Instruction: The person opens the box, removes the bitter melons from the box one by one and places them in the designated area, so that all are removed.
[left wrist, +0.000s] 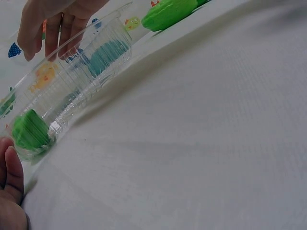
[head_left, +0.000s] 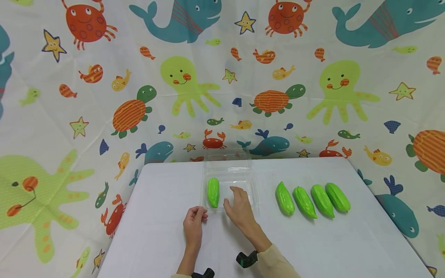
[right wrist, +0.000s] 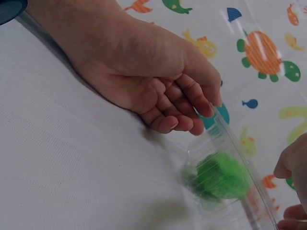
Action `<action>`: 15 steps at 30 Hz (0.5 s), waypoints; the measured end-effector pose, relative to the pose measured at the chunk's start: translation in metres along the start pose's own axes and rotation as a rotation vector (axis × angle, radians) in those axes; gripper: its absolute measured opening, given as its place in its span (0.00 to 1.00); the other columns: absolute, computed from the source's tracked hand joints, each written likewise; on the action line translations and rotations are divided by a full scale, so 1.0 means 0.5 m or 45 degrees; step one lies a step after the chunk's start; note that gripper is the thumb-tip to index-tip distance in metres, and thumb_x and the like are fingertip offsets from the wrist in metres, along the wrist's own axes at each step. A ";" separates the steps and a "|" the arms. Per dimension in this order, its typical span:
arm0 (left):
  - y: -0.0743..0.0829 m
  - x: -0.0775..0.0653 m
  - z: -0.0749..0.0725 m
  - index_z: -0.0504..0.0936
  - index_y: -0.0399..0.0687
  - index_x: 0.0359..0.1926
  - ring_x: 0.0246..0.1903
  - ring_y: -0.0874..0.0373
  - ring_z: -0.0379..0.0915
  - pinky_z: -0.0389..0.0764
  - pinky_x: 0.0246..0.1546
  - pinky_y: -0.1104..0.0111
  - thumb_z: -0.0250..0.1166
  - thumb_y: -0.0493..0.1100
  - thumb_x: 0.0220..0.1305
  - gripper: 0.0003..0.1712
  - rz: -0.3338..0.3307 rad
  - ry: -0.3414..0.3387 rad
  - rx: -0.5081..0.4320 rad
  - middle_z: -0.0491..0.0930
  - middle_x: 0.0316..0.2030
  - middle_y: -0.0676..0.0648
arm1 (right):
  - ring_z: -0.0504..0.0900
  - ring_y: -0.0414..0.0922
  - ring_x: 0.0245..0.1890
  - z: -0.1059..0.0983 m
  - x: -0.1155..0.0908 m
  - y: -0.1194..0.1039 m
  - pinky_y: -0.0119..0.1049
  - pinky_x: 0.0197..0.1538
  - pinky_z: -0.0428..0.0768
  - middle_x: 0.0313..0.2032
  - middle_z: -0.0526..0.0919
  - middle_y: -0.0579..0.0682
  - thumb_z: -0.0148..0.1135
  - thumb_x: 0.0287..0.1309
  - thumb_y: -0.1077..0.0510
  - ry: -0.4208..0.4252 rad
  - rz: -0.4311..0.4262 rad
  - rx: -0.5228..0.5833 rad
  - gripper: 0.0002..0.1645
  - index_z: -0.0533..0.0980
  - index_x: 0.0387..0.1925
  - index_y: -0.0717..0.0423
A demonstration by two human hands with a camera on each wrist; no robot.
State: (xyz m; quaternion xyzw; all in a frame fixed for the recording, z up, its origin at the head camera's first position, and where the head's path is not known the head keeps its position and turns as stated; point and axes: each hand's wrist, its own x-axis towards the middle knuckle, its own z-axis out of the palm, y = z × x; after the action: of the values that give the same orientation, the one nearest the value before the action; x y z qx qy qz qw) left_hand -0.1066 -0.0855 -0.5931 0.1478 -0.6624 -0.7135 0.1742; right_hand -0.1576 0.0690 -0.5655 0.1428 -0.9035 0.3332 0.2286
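A clear plastic clamshell box [head_left: 230, 207] lies on the table with its lid [head_left: 227, 157] folded open toward the back. Inside it, along the left side, sits one glossy green ridged fruit with a pointed tip [head_left: 213, 192]. My left hand [head_left: 194, 221] pinches the box's front left corner between thumb and finger, which the right wrist view shows at the rim. Over the right part of the box hovers my right hand [head_left: 240, 208], fingers spread and loosely bent, holding nothing. In the left wrist view its fingers hang above the box's rim.
Several more green fruits [head_left: 322, 200] lie in a slanted row on the white table [head_left: 347, 247], right of the box. Behind the table hangs a cloth [head_left: 194, 127] printed with sea animals. Black wrist cameras [head_left: 247, 259] sit on both forearms.
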 end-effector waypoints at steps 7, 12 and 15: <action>-0.001 0.000 -0.001 0.78 0.32 0.43 0.29 0.61 0.78 0.83 0.32 0.73 0.59 0.36 0.72 0.08 -0.009 -0.007 -0.002 0.82 0.36 0.34 | 0.81 0.57 0.48 0.012 0.002 0.001 0.47 0.50 0.84 0.49 0.82 0.63 0.68 0.53 0.59 0.025 -0.015 0.009 0.26 0.76 0.53 0.67; 0.000 0.000 -0.002 0.78 0.32 0.44 0.30 0.61 0.79 0.83 0.33 0.73 0.59 0.36 0.72 0.08 -0.002 -0.012 -0.005 0.83 0.36 0.36 | 0.81 0.57 0.48 0.021 0.003 0.001 0.47 0.50 0.83 0.49 0.82 0.63 0.69 0.53 0.58 0.006 -0.012 0.003 0.27 0.75 0.54 0.67; -0.004 0.001 -0.003 0.77 0.31 0.44 0.30 0.61 0.78 0.82 0.32 0.74 0.59 0.36 0.72 0.09 0.015 -0.015 -0.001 0.83 0.36 0.35 | 0.81 0.57 0.48 0.023 0.004 -0.001 0.47 0.51 0.83 0.49 0.82 0.63 0.69 0.53 0.57 -0.007 -0.008 0.003 0.28 0.75 0.54 0.67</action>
State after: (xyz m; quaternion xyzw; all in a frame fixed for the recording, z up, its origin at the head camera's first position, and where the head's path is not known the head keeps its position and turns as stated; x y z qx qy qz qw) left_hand -0.1066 -0.0868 -0.5952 0.1397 -0.6640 -0.7136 0.1744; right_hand -0.1625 0.0609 -0.5719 0.1470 -0.9033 0.3332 0.2269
